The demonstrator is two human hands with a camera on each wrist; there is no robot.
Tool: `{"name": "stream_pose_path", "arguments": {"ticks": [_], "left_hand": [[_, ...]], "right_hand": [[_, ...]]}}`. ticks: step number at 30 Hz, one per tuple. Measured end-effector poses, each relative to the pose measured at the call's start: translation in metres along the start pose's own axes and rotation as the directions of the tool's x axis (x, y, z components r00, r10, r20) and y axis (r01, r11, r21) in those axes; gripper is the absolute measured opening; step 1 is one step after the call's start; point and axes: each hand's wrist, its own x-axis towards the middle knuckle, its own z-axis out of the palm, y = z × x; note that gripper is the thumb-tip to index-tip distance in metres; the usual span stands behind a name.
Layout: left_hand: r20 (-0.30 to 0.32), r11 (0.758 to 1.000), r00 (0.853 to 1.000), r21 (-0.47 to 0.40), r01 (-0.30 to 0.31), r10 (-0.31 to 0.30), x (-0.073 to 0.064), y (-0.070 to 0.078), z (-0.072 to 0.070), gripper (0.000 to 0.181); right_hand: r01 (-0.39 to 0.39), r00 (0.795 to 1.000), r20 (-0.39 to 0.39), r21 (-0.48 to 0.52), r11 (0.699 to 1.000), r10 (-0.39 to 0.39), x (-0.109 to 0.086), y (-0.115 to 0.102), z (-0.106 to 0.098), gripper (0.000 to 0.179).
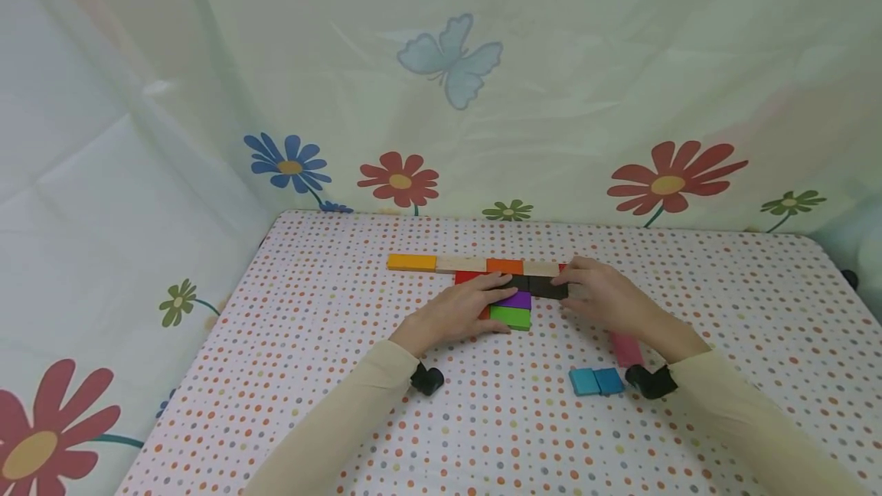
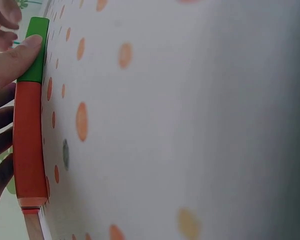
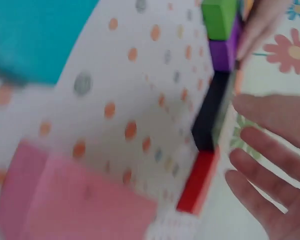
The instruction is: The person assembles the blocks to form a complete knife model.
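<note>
My left hand point(image 1: 458, 308) lies over a flat cluster of coloured blocks, fingers reaching across a dark block and a purple block point(image 1: 518, 300). Its thumb presses on the green block point(image 2: 36, 60), beside a long red block point(image 2: 30, 140) in the left wrist view. At the cluster's right end is my right hand point(image 1: 606, 293), fingers loosely extended by a black block point(image 1: 547, 287). The right wrist view shows those fingers spread beside the black block and a red block point(image 3: 197, 182), nothing between them. The left palm hides part of the cluster.
Along the back edge of the cluster runs a row with a yellow block point(image 1: 412, 262), an orange block point(image 1: 504, 266) and plain wooden blocks point(image 1: 460, 265). Two blue blocks point(image 1: 596, 382) and a pink block point(image 1: 625, 349) lie nearer, by the right wrist. A flowered curtain point(image 1: 551, 98) hangs behind the table.
</note>
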Motion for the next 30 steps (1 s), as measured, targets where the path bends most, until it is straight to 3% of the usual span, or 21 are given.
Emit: {"name": "stream_pose_path", "arguments": {"ticks": [4, 9, 13, 16, 19, 24, 30], "left_hand": [[-0.003, 1.000, 1.000, 0.000, -0.003, 0.003, 0.001, 0.000, 0.000, 0.069], [0.009, 1.000, 1.000, -0.007, 0.008, -0.008, 0.000, 0.001, 0.001, 0.070], [0.006, 1.000, 1.000, 0.003, 0.004, -0.004, 0.000, 0.001, 0.001, 0.070], [0.000, 1.000, 1.000, 0.006, -0.007, 0.007, 0.000, 0.001, 0.001, 0.069], [0.000, 1.000, 1.000, 0.004, -0.012, 0.012, 0.000, 0.001, 0.003, 0.069], [0.000, 1.000, 1.000, -0.001, -0.012, 0.012, 0.001, 0.001, 0.004, 0.070], [0.001, 1.000, 1.000, -0.007, -0.007, 0.007, 0.000, -0.001, 0.003, 0.070]], "right_hand": [[0.009, 0.994, 0.109, 0.055, 0.998, -0.015, -0.019, 0.007, -0.016, 0.020], [0.019, 0.972, 0.232, 0.116, 0.993, -0.046, -0.047, 0.023, -0.025, 0.029], [0.058, 0.965, 0.245, 0.144, 0.988, -0.092, -0.070, 0.036, -0.024, 0.034], [0.113, 0.965, 0.225, 0.103, 0.988, -0.134, -0.082, 0.044, -0.019, 0.039], [0.132, 0.968, 0.206, 0.066, 0.989, -0.143, -0.086, 0.047, -0.013, 0.042], [0.095, 0.976, 0.195, 0.025, 0.995, -0.098, -0.083, 0.047, -0.009, 0.040], [0.070, 0.974, 0.215, 0.032, 0.997, -0.075, -0.074, 0.046, -0.010, 0.034]]}}
